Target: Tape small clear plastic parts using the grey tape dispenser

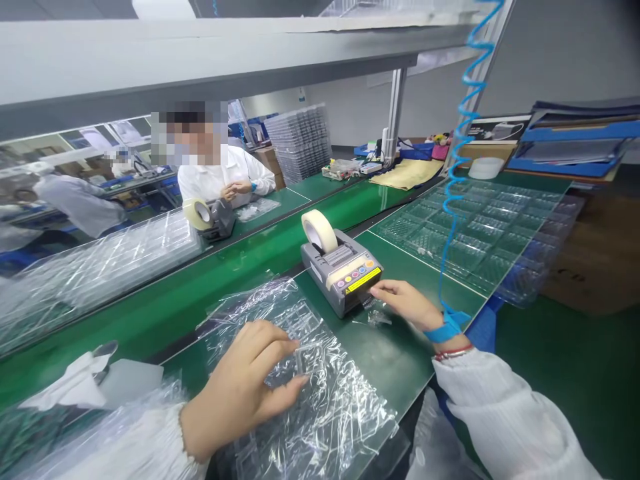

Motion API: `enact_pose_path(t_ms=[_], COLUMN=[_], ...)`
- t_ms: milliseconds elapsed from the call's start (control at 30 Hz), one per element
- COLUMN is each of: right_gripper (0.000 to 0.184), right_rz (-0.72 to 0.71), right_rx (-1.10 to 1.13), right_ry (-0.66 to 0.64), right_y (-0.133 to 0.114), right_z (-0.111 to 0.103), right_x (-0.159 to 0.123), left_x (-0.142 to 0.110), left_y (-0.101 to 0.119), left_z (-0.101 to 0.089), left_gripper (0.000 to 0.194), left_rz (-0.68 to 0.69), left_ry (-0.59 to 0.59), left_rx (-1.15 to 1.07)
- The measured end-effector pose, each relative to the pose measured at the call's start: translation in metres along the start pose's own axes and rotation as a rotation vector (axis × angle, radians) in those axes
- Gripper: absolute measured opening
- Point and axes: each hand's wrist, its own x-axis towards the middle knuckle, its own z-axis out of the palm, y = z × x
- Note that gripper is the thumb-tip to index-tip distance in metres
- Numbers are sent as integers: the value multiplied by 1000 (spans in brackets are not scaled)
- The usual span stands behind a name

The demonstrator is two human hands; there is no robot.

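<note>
My left hand [245,380] rests on a clear plastic bag [310,387] spread over a clear tray on the green mat, fingers curled and pinching a small clear piece [300,357] at the fingertips. My right hand [407,303] reaches to the front of a grey tape dispenser [340,273] with a roll of pale tape [320,230] on top. Its fingers are pinched at the dispenser's outlet, over a small crumpled clear bag [373,315]. What they hold is too small to name. A blue wrist strap [447,327] with a coiled blue cord [463,120] is on my right wrist.
A stack of clear compartment trays [480,227] lies to the right. A green conveyor belt [165,300] runs across the middle. A person in white [225,177] sits opposite beside a second tape dispenser [213,217]. More plastic bags [90,263] lie at left.
</note>
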Motion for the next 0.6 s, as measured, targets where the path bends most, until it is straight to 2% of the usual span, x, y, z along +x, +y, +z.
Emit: enact_pose_path(t_ms=[167,267,433,600], right_gripper=[33,32,28,25], right_rz=[33,52,118,106], right_rx=[79,165,450,481], right_ry=[27,48,-12,-87], right_y=[-1,-10,-45,-66], right_z=[3,12,48,86], right_x=[-2,-14,-51,-68], left_x=[-3,-5,-2,-5], left_y=[-1,-2,-2,0], left_z=[7,11,18,18], left_gripper=[27,26,24,25], left_rz=[-4,-17,-12,1], left_ry=[23,51,114,111], left_rx=[-15,-29,-3,32])
